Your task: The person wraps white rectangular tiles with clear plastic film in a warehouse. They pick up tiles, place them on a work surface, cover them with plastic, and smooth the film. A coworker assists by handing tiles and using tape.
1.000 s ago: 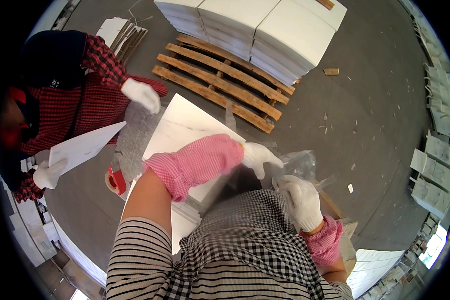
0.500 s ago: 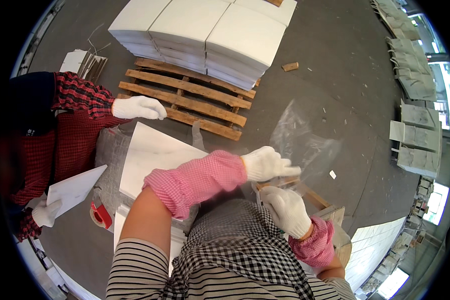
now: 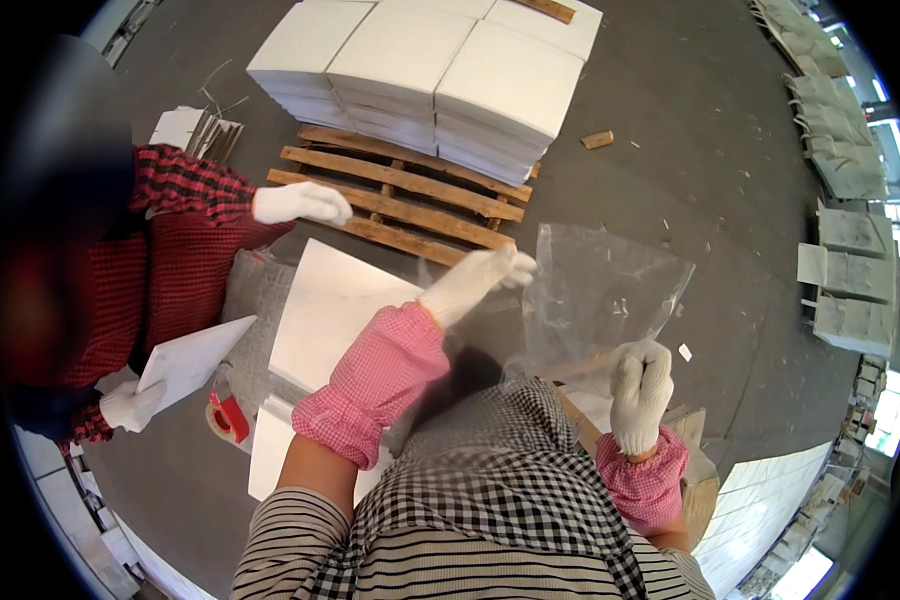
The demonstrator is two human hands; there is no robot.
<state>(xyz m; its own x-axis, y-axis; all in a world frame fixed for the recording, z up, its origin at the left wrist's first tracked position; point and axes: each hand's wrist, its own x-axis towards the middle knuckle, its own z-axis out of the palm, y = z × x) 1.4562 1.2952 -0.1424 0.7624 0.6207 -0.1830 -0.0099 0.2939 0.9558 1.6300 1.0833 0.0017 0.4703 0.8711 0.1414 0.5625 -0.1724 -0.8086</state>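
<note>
I'm gripping a clear plastic bag (image 3: 600, 300) with my left hand (image 3: 480, 280) and, seemingly, right hand (image 3: 640, 385), held apart.

The clear bag (image 3: 600, 300) blurs whatever lies behind it.

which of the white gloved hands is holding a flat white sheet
The co-worker's hand at lower left, red plaid sleeve, grips the white sheet; the others hold a clear bag or nothing.

Clear plastic bag (image 3: 600, 300): transparent, crinkled, held spread and upright above the grey floor, gripped at its left edge and lower edge.
</note>
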